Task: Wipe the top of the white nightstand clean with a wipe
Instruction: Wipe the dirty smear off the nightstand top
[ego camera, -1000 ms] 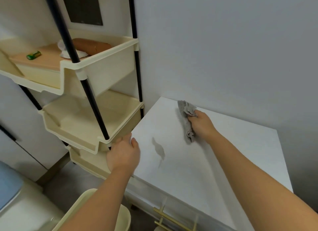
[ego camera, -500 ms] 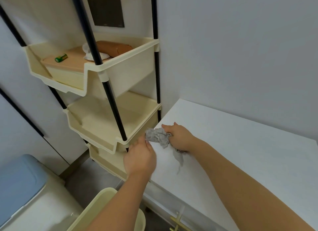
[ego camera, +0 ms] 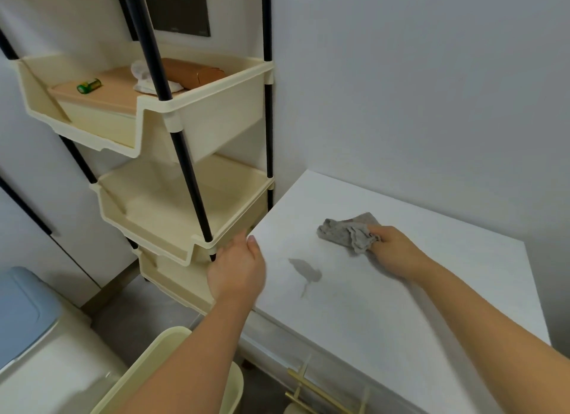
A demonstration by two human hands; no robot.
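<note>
The white nightstand point(ego camera: 416, 290) fills the right half of the view, its top against the grey wall. My right hand point(ego camera: 393, 251) presses a crumpled grey wipe point(ego camera: 345, 233) onto the top near its middle. A dark grey smear point(ego camera: 303, 268) lies on the surface just left and in front of the wipe. My left hand point(ego camera: 237, 271) rests at the nightstand's left edge, fingers loosely apart, holding nothing.
A cream tiered shelf rack point(ego camera: 185, 204) with black poles stands close to the nightstand's left side; its top tray holds a green battery point(ego camera: 88, 85), a brown roll and a white cloth. A cream bin point(ego camera: 172, 370) sits below, and a blue-lidded container point(ego camera: 21, 308) at lower left.
My right hand carried the wipe from the nightstand's left edge back toward the middle, uncovering the smear. My left hand let go of the wipe and stays at the edge.
</note>
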